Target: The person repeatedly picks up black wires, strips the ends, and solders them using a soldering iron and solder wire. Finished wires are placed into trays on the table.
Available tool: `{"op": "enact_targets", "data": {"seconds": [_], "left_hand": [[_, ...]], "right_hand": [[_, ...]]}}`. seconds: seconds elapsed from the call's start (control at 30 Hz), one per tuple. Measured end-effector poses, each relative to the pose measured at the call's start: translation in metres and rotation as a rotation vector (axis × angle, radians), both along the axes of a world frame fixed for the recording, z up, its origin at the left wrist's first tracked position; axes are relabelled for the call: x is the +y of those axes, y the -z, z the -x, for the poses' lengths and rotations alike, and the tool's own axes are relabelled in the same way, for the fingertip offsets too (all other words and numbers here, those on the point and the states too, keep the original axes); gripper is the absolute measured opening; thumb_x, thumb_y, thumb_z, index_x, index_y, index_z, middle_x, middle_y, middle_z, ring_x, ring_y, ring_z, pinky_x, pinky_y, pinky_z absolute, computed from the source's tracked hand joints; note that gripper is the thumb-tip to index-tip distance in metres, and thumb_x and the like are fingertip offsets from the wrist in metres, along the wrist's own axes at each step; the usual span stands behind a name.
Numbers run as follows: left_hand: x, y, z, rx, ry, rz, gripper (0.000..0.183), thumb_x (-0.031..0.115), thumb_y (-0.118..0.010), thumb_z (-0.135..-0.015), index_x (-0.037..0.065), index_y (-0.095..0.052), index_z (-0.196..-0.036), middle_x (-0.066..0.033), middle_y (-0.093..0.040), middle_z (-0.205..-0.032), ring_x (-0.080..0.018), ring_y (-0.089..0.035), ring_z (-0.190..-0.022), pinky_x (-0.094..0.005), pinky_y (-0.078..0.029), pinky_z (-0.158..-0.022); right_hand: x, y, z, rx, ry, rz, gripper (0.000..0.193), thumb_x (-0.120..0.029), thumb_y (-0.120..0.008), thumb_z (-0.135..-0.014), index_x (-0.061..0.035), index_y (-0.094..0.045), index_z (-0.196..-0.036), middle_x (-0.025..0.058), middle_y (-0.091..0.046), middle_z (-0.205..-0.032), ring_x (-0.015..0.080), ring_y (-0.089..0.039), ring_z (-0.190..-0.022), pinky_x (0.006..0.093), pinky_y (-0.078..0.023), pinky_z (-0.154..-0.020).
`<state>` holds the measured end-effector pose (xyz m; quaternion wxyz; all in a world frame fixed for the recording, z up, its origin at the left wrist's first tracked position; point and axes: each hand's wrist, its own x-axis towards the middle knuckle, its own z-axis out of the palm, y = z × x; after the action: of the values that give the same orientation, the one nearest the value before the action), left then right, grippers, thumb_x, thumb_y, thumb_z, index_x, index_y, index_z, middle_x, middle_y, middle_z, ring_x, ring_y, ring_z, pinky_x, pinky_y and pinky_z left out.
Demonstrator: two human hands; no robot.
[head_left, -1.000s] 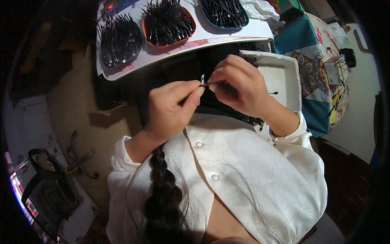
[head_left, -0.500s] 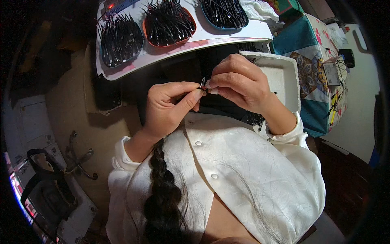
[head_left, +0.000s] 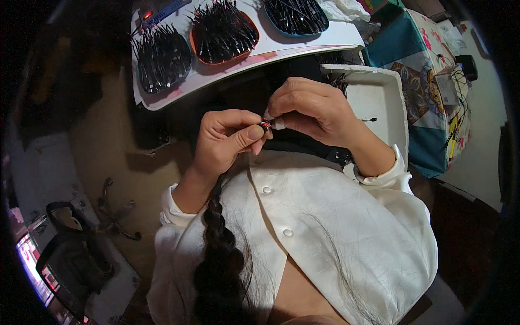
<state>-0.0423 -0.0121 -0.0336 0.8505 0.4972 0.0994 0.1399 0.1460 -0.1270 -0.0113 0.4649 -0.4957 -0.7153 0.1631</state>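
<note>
In front of my chest, my left hand point(head_left: 225, 140) pinches a small black cable piece point(head_left: 265, 125) between thumb and index finger. Bits of red, seemingly thin wires, show at its end. My right hand point(head_left: 320, 108) meets it from the other side, thumb and index finger closed at the same piece. White coverings wrap those right fingertips. The fingers hide most of the piece, so its full shape cannot be made out.
Beyond my hands, a white table point(head_left: 227, 69) bears black cable bundles point(head_left: 165, 59) in several trays, one orange point(head_left: 258, 40). A white box point(head_left: 402, 100) with a short black cable point(head_left: 370, 119) inside stands by my right forearm. A cloth-covered table point(head_left: 428, 149) is farther right.
My right hand has shifted slightly left and down, closer to my left fingers. The pale, pointed bit above the fingertips no longer shows; more red shows now. The whole view has shifted a little.
</note>
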Motion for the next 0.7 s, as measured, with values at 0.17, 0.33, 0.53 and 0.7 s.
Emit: {"op": "enact_targets", "data": {"seconds": [0.17,0.33,0.53,0.7], "left_hand": [[-0.005,0.002,-0.002,-0.013,-0.051,-0.029,0.013,0.007,-0.061,-0.090,-0.005,-0.062,-0.096,-0.0056,-0.062,-0.078,-0.0062,-0.052,-0.063,-0.0170,-0.038,-0.054],[-0.006,0.008,0.002,-0.134,-0.093,0.112,0.012,0.004,-0.059,-0.091,-0.005,-0.061,-0.099,-0.0083,-0.062,-0.083,-0.0068,-0.049,-0.059,-0.0183,-0.037,-0.052],[-0.001,0.016,-0.004,-0.162,0.013,0.411,0.014,0.005,-0.058,-0.091,-0.005,-0.060,-0.101,-0.0101,-0.063,-0.089,-0.0082,-0.049,-0.059,-0.0190,-0.036,-0.051],[-0.004,0.014,-0.006,-0.123,0.003,0.420,0.014,0.003,-0.059,-0.090,-0.005,-0.061,-0.102,-0.0093,-0.063,-0.083,-0.0079,-0.049,-0.058,-0.0188,-0.034,-0.049]], "right_hand": [[-0.002,0.006,0.003,-0.034,0.037,0.011,0.022,0.000,-0.069,-0.075,-0.0040,-0.056,-0.093,0.0098,-0.058,-0.085,0.0292,-0.059,-0.078,0.0356,-0.049,-0.067],[-0.006,0.013,-0.021,-0.058,0.371,-0.012,0.022,0.004,-0.065,-0.077,-0.0010,-0.056,-0.096,0.0111,-0.058,-0.086,0.0280,-0.060,-0.080,0.0343,-0.050,-0.069],[-0.005,0.017,-0.008,-0.058,0.244,-0.117,0.037,-0.006,-0.073,-0.075,-0.0056,-0.063,-0.110,0.0117,-0.062,-0.104,0.0273,-0.062,-0.088,0.0326,-0.052,-0.073],[0.003,0.008,0.003,-0.008,0.123,-0.141,0.024,-0.005,-0.072,-0.073,-0.0032,-0.062,-0.094,0.0097,-0.061,-0.091,0.0266,-0.060,-0.079,0.0331,-0.050,-0.067]]}}
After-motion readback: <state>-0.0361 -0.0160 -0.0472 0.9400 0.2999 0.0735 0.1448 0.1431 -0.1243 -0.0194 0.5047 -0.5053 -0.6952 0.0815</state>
